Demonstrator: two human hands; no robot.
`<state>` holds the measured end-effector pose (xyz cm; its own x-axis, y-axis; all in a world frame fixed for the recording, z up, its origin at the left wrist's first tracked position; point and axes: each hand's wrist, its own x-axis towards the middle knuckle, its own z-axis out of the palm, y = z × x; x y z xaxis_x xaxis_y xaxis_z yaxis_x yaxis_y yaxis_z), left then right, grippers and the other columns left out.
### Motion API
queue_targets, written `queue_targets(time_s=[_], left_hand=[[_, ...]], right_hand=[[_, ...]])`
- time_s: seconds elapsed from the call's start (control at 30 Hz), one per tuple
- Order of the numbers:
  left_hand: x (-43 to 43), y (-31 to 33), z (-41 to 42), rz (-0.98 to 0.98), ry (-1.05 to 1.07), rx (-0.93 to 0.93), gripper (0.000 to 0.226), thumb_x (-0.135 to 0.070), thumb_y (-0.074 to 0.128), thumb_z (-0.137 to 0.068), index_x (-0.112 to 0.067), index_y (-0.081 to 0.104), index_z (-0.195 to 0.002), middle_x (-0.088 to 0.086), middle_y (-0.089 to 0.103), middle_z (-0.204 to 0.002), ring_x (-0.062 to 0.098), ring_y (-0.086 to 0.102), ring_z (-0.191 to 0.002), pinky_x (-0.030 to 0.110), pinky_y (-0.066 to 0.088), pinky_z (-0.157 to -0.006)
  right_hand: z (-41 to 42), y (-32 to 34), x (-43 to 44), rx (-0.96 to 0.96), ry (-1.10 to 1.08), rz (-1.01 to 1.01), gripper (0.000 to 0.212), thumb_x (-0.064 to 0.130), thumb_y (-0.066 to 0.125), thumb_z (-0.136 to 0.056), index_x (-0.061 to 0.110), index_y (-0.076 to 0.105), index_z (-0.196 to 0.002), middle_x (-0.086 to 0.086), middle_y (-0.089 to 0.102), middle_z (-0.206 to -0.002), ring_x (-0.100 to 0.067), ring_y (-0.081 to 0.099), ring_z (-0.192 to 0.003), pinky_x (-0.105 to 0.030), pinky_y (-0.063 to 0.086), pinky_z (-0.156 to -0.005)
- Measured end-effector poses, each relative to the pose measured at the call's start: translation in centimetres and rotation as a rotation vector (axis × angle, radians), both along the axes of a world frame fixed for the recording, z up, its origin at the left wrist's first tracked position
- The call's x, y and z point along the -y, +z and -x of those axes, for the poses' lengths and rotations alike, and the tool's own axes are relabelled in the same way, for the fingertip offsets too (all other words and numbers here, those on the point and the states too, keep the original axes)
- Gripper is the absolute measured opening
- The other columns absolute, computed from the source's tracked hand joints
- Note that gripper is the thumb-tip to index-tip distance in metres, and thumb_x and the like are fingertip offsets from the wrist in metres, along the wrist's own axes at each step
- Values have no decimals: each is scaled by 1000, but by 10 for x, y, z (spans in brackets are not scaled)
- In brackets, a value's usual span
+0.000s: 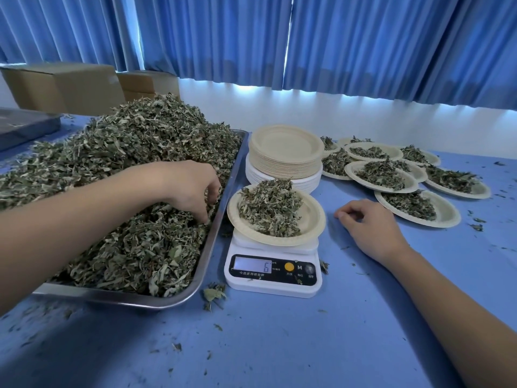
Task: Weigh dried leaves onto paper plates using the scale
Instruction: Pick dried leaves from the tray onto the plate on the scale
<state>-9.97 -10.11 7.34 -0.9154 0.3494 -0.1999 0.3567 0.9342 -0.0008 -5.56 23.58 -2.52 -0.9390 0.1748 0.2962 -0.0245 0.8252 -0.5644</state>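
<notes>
A white digital scale (272, 275) stands in the middle of the blue table, its display reading 6. On it sits a paper plate (313, 219) heaped with dried leaves (268, 208). To the left, a steel tray (212, 242) holds a big mound of dried leaves (126, 152). My left hand (193, 189) reaches into that mound near the tray's right rim, fingers curled into the leaves. My right hand (369, 228) rests on the table right of the scale, fingers loosely curled, holding nothing.
A stack of empty paper plates (285, 155) stands behind the scale. Several filled plates (383, 175) spread across the right back. Cardboard boxes (64, 85) sit at the back left, blue curtains behind. Leaf crumbs litter the table.
</notes>
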Motion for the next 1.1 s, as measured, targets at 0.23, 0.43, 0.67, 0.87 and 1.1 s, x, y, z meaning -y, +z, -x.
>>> queue_targets(time_s=[0.23,0.43,0.67,0.87,1.1], left_hand=[[-4,-18,0,93,-51,-14,20,-19,80,-79,-12,66,-91,5,67,-83,20,58,-71,24,42,-54],[-4,-15,-2,61,-13,-101,8,-18,75,-83,-17,69,-89,0,68,-83,22,62,-75,33,56,-73],[-2,-9,0,-59,-17,-195,39,-15,68,-86,-31,66,-122,-3,66,-118,20,65,-98,37,57,-85],[-20,-5,-18,-706,-307,-134,12,-41,75,-86,-33,75,-94,-8,72,-79,11,65,-72,27,54,-69],[-50,-21,-29,-562,-474,-147,19,-37,77,-85,-28,76,-102,-14,68,-84,5,61,-72,22,52,-68]], right_hand=[[0,0,0,3,8,5,13,20,63,-98,21,74,-91,-1,68,-96,-15,62,-85,-31,44,-75],[0,0,0,-15,6,-7,13,19,64,-97,19,75,-91,-1,67,-94,-14,61,-83,-30,40,-73],[-1,0,1,-16,7,0,13,19,64,-98,20,74,-90,-1,66,-94,-12,61,-82,-30,40,-72],[-2,1,2,-12,4,1,12,19,64,-98,19,74,-91,-1,66,-96,-13,61,-83,-29,40,-73],[-3,1,2,-3,5,0,13,20,64,-98,18,74,-92,-3,66,-98,-17,62,-87,-30,42,-76]])
